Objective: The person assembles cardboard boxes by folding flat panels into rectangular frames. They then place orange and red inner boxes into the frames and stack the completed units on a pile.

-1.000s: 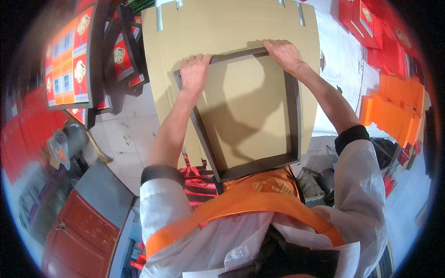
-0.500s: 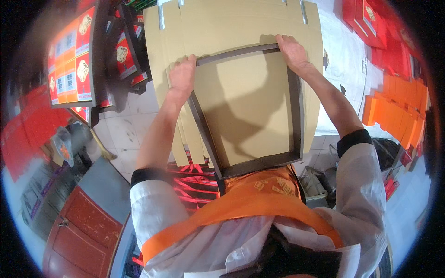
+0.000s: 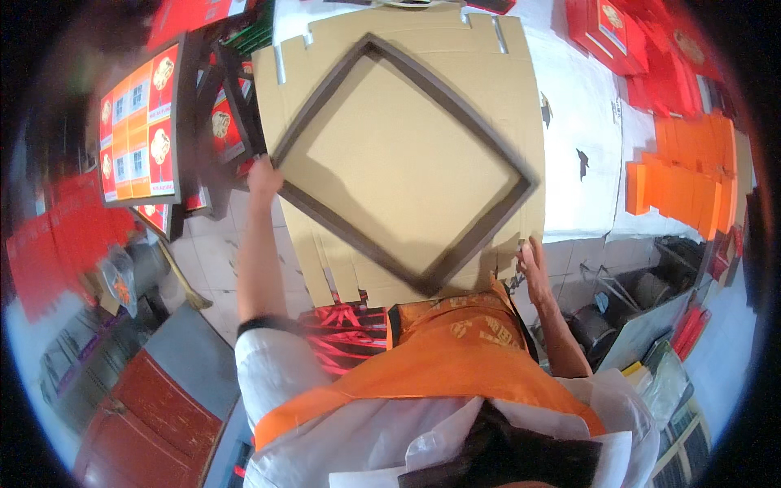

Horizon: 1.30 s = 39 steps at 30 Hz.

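Observation:
A dark brown rectangular frame (image 3: 453, 103) lies turned cornerwise over a flat tan cardboard sheet (image 3: 399, 163), which shows through its middle. My left hand (image 3: 263, 176) is closed around the frame's left corner, at the cardboard's left edge. Off the frame, my right hand (image 3: 533, 267) hovers by the lower right edge of the cardboard, its fingers stretched and apparently holding nothing. An orange apron (image 3: 464, 333) covers my front just below the sheet.
Framed red and orange printed panels (image 3: 138, 122) stand stacked at the left. White sheeting (image 3: 578, 154) lies right of the cardboard, with orange boxes (image 3: 683, 175) and red boxes (image 3: 614, 37) beyond. Red ribbons (image 3: 346, 333) hang under the cardboard, and a broom (image 3: 191, 289) lies lower left.
The frame has turned so its corners point up, down and sideways. My right hand has let go and come down toward me. My left hand has shifted left and down.

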Available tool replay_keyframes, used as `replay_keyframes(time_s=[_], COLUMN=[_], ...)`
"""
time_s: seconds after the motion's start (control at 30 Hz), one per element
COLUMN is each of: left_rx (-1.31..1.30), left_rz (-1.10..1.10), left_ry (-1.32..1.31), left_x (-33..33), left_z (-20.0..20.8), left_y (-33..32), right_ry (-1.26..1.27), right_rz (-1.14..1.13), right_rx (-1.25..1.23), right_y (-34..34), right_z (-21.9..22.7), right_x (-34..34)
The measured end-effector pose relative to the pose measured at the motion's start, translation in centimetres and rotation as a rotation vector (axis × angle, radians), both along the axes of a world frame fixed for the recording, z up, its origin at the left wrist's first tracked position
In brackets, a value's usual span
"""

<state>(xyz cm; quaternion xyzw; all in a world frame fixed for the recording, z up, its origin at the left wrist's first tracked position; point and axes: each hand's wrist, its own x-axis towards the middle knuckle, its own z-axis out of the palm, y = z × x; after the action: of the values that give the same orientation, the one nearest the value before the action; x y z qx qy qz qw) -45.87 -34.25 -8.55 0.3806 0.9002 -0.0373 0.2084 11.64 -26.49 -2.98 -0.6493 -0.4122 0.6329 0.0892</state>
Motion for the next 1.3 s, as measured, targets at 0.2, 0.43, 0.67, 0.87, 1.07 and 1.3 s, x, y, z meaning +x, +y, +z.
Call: replay_keyframes(time_s=[0.2,0.43,0.67,0.87,1.07,1.3], left_rx=[-0.191,0.392,0.51,0.429,0.671,0.445], left_rz=[-0.258,0.215,0.221,-0.057,-0.119,0.021], left_ry=[-0.404,-0.581,-0.427,0.434,-0.92,-1.452], left_x=[15.3,17.5,19.3,23.9,51.0,77.8], left_z=[1.9,1.1,-0.8,0.2,2.5,11.1], left_y=[-3.7,2.8,5.2,7.0,20.9,37.9], right_ry=[-0.248,-0.349,-0.26,0.068,0.183,0.054], right_rz=[-0.023,0.126,0.197,0.109,-0.678,-0.676], right_rx=[0.291,0.557,0.572,0.374,0.75,0.822], right_y=[3.9,6.0,5.8,10.5,20.2,34.0], right_z=[-2.4,-5.5,-7.2,0.1,2.1,6.3], right_x=[0.2,3.9,4.9,13.6,37.9,46.3])
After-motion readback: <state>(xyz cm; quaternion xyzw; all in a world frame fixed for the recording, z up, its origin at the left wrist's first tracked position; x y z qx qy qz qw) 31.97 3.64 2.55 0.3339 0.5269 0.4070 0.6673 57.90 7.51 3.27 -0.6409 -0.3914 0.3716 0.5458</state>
